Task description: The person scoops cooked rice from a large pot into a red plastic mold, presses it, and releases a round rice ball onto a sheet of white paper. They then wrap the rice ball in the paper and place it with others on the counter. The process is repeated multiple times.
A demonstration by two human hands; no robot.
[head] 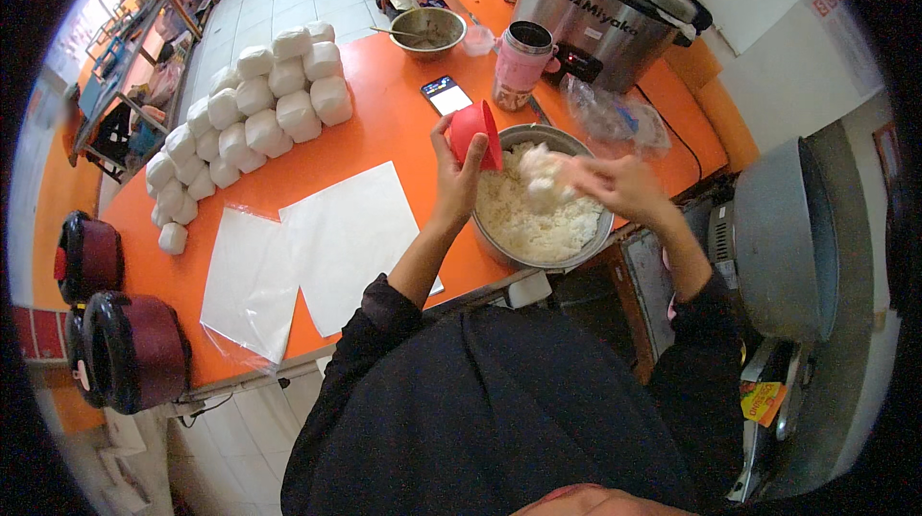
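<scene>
My left hand [459, 170] holds a small red bowl [476, 135], tilted on its side, at the left rim of a metal pot. Cooked white rice [536, 228] fills much of the pot [529, 263]. My right hand [612, 181] is blurred over the pot's right side, at a clump of rice [542, 170] above the rest. Whether it grips a rice scoop cannot be made out. Left of the pot, white paper sheets [353, 242] and a clear plastic sheet over white paper [248, 278] lie on the orange table [389, 134]. White wrapped bundles [263, 130] are stacked behind them.
Beyond the pot stand a pink tumbler [520, 65], a large Miyako cooker [598, 11] and a metal bowl with a utensil [428, 33]. A phone [445, 94] lies nearby, plastic bags [612, 116] to the right. Dark red lidded containers [144, 354] are at the left edge.
</scene>
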